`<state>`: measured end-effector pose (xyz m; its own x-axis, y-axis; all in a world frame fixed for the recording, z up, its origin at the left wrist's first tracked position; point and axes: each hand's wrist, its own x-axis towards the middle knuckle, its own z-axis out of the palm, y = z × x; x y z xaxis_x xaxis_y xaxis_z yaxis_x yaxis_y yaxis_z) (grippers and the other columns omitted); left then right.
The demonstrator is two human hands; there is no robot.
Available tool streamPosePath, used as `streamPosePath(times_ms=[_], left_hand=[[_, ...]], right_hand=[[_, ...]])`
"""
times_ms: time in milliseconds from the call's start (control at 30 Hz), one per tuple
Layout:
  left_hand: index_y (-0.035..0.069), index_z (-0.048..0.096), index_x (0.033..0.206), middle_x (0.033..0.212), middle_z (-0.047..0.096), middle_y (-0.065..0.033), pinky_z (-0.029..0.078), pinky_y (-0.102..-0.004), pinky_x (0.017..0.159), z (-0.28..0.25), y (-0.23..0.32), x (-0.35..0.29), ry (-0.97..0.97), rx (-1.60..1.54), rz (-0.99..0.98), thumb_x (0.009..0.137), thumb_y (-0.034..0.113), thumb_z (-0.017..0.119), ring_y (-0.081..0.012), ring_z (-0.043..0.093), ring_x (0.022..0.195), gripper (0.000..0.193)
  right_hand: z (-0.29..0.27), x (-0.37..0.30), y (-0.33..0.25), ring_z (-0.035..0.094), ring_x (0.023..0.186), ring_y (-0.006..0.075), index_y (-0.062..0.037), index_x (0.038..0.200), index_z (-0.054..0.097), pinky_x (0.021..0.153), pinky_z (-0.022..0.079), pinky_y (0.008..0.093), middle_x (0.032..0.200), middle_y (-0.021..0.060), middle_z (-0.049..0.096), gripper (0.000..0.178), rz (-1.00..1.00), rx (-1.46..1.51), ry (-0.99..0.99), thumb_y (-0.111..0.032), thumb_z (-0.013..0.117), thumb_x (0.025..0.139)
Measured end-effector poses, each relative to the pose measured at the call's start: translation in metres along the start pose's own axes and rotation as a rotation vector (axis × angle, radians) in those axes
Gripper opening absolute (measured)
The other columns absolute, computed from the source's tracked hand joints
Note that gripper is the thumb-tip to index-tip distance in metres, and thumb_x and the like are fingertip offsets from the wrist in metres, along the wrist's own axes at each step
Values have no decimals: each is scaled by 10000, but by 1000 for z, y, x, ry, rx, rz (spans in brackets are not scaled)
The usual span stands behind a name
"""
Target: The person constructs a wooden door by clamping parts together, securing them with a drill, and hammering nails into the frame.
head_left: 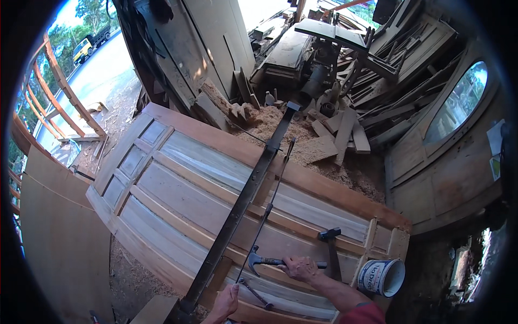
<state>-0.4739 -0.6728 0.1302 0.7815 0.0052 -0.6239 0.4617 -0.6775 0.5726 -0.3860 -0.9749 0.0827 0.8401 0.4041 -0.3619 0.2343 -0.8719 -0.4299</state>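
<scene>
A panelled wooden door (178, 183) lies flat before me, with a heavy dark metal bar (229, 218) across it. Beside the bar runs a thin dark metal rod (263, 218). My left hand (224, 303) is closed at the rod's near end, thumb uppermost; its other fingers are partly hidden. In my right hand (302, 268) is a claw hammer (270, 261), held by its handle over the door, head toward the rod. A small dark metal tool with a slim handle (256, 294) lies between my hands. Farther right rests a sledgehammer (330, 234), head away from me.
A white tub (381, 277) stands at the door's right end. Wood shavings (264, 125) and offcuts (345, 132) lie beyond the door, near a dusty machine (318, 70). An oval-windowed door (431, 162) leans at right; a plywood sheet (59, 232) stands at left.
</scene>
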Motion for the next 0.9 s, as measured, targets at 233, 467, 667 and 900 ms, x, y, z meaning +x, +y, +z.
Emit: streamPosePath(times_ms=[233,467,667,900], left_hand=[[20,613,1010,930,646,-327,461,-608,784,-7,3,3,39,41,21,1063,476,339,-546,611,931,534],[11,593,993,882,628,-334,441,-622,760,3,-10,9,47,-2,96,1068,476,304,-563,592,887,553],[12,560,979,831,599,-343,391,-637,714,-1,-8,10,24,24,106,1073,465,313,-584,560,860,524],[22,521,973,813,600,-323,400,-616,682,-9,-3,6,-64,-79,23,1076,438,355,-568,572,840,459]], right_hand=[[-39,40,27,701,719,377,-103,1003,608,580,568,496,787,173,664,381,-108,-158,143,-477,539,985],[-33,20,10,694,696,377,-77,960,596,566,564,464,757,165,647,422,-273,-180,133,-499,579,950],[-41,54,30,690,709,369,-83,961,611,582,551,490,756,177,661,395,43,-116,259,-476,570,966],[42,-27,20,685,725,386,-75,988,618,614,548,511,829,181,670,382,109,24,129,-455,581,968]])
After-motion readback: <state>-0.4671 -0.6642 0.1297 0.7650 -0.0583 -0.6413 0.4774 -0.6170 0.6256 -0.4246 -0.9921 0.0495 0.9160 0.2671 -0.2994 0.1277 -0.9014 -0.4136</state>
